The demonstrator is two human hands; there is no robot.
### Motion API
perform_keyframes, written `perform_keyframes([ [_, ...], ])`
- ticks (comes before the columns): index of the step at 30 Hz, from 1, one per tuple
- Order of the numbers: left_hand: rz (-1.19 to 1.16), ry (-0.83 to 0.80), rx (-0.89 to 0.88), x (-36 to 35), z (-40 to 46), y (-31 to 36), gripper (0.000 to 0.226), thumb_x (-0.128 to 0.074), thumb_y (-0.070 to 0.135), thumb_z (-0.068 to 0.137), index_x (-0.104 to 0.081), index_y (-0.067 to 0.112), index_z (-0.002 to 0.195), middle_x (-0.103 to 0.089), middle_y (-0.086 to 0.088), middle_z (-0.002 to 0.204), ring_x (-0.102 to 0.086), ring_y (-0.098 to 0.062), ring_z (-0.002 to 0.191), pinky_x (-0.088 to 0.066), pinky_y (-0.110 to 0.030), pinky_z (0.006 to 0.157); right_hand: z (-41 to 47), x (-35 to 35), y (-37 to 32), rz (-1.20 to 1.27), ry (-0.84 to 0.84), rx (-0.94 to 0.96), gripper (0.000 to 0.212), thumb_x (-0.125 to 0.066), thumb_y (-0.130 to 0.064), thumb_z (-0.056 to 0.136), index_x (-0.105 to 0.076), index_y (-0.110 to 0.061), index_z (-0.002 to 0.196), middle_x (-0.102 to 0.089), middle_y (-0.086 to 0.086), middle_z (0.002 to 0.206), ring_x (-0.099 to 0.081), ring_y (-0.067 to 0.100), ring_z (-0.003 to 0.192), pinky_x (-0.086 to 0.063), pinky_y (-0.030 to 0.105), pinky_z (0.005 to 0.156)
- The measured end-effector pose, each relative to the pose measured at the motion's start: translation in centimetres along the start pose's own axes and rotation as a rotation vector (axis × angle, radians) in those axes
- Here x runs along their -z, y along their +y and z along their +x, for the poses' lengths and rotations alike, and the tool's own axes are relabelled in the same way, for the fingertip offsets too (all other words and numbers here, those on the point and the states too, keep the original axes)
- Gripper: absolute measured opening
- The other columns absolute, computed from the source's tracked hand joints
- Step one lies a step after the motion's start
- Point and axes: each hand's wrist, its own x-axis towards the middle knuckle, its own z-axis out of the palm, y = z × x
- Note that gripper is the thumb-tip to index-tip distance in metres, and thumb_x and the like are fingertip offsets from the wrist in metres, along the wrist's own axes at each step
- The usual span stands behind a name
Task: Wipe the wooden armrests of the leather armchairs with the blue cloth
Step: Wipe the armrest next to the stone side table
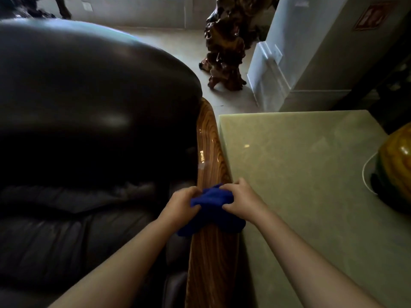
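A glossy striped wooden armrest (pixel 210 152) runs along the right side of a dark leather armchair (pixel 89 107). The blue cloth (pixel 211 207) lies bunched across the armrest about halfway along. My left hand (pixel 181 204) grips the cloth's left side, next to the leather. My right hand (pixel 241 202) grips its right side, by the table edge. Both hands press the cloth onto the wood.
A pale green stone-topped side table (pixel 311 174) stands tight against the armrest on the right. The wooden armrest of a second chair (pixel 395 170) shows at the far right edge. A gnarled root-wood sculpture (pixel 226 45) stands on the floor behind, next to a white pillar (pixel 289 63).
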Motion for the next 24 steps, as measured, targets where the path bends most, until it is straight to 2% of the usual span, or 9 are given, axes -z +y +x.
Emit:
perform_keyframes([
  [2, -0.044, 0.111, 0.039, -2.1, -0.2, -1.2, 0.038, -0.055, 0.021, 0.087, -0.050, 0.020, 0.125, -0.053, 0.000, 0.130, -0.049, -0.012, 0.119, -0.041, -0.028, 0.101, 0.0, -2.8, 1.4, 0.024, 0.197, -0.068, 0.057, -0.059, -0.034, 0.084, -0.038, -0.026, 0.137, -0.035, 0.010, 0.139, -0.036, 0.027, 0.129, -0.037, 0.038, 0.103],
  [4, -0.091, 0.253, 0.077, -4.0, -0.7, -1.9, 0.048, -0.045, 0.026, 0.093, -0.033, 0.021, 0.139, -0.031, 0.005, 0.149, -0.026, -0.011, 0.139, -0.024, -0.033, 0.115, -0.2, -5.2, 2.3, -0.013, 0.398, -0.086, 0.060, -0.046, -0.039, 0.090, -0.024, -0.027, 0.144, -0.021, 0.014, 0.153, -0.017, 0.029, 0.141, -0.026, 0.041, 0.110],
  [6, -0.143, 0.330, 0.153, -6.0, -0.7, -2.3, 0.058, -0.036, 0.033, 0.095, -0.009, 0.024, 0.146, -0.004, 0.012, 0.154, -0.001, -0.005, 0.142, -0.007, -0.030, 0.116, 0.1, -7.4, 2.6, -0.013, 0.464, -0.073, 0.066, -0.038, -0.044, 0.092, -0.004, -0.029, 0.146, -0.003, 0.012, 0.157, -0.003, 0.028, 0.144, -0.018, 0.044, 0.113],
  [9, -0.283, 0.283, 0.235, -8.9, 0.4, -2.5, 0.066, -0.033, 0.037, 0.095, 0.010, 0.027, 0.144, 0.012, 0.009, 0.156, 0.010, -0.004, 0.141, -0.003, -0.030, 0.116, 1.6, -10.0, 2.5, 0.016, 0.457, -0.036, 0.073, -0.036, -0.051, 0.091, 0.016, -0.033, 0.139, 0.018, 0.003, 0.152, 0.008, 0.023, 0.143, -0.012, 0.044, 0.115],
  [12, -0.256, 0.287, 0.214, -10.2, 2.8, -3.0, 0.068, -0.034, 0.039, 0.095, 0.014, 0.028, 0.142, 0.010, 0.007, 0.158, 0.006, -0.005, 0.142, -0.006, -0.031, 0.118, 4.1, -11.1, 2.6, 0.025, 0.457, -0.032, 0.073, -0.031, -0.055, 0.090, 0.021, -0.034, 0.137, 0.023, -0.001, 0.149, 0.015, 0.017, 0.139, -0.010, 0.043, 0.115],
  [15, -0.228, 0.318, 0.162, -10.0, 5.1, -3.7, 0.068, -0.036, 0.038, 0.094, 0.019, 0.035, 0.134, 0.006, 0.006, 0.158, -0.002, -0.008, 0.143, -0.013, -0.029, 0.116, 6.5, -10.7, 2.7, 0.013, 0.507, -0.031, 0.068, -0.025, -0.056, 0.090, 0.014, -0.032, 0.139, 0.014, 0.005, 0.153, 0.009, 0.022, 0.141, -0.016, 0.045, 0.114],
  [18, -0.240, 0.340, 0.104, -9.8, 7.0, -4.2, 0.067, -0.036, 0.038, 0.094, 0.019, 0.042, 0.131, 0.005, 0.010, 0.157, -0.005, -0.007, 0.143, -0.014, -0.027, 0.114, 8.8, -10.0, 3.1, -0.002, 0.519, 0.008, 0.066, -0.018, -0.059, 0.088, 0.012, -0.031, 0.141, 0.010, 0.005, 0.155, 0.006, 0.021, 0.142, -0.018, 0.042, 0.112],
  [21, -0.212, 0.352, 0.038, -9.3, 8.8, -4.4, 0.064, -0.033, 0.036, 0.095, 0.017, 0.041, 0.134, 0.016, 0.022, 0.150, 0.006, 0.003, 0.142, -0.009, -0.025, 0.116, 10.7, -9.0, 3.2, 0.003, 0.511, 0.049, 0.064, -0.017, -0.056, 0.089, 0.012, -0.033, 0.141, 0.008, 0.006, 0.156, 0.008, 0.019, 0.141, -0.017, 0.039, 0.112],
  [24, -0.056, 0.341, -0.005, -8.6, 9.3, -3.9, 0.061, -0.026, 0.035, 0.095, 0.020, 0.037, 0.136, 0.029, 0.022, 0.146, 0.022, 0.004, 0.138, 0.003, -0.027, 0.117, 11.5, -7.9, 2.7, -0.021, 0.483, 0.076, 0.062, -0.017, -0.054, 0.090, 0.015, -0.036, 0.140, 0.011, 0.007, 0.156, 0.011, 0.019, 0.141, -0.017, 0.044, 0.114],
])
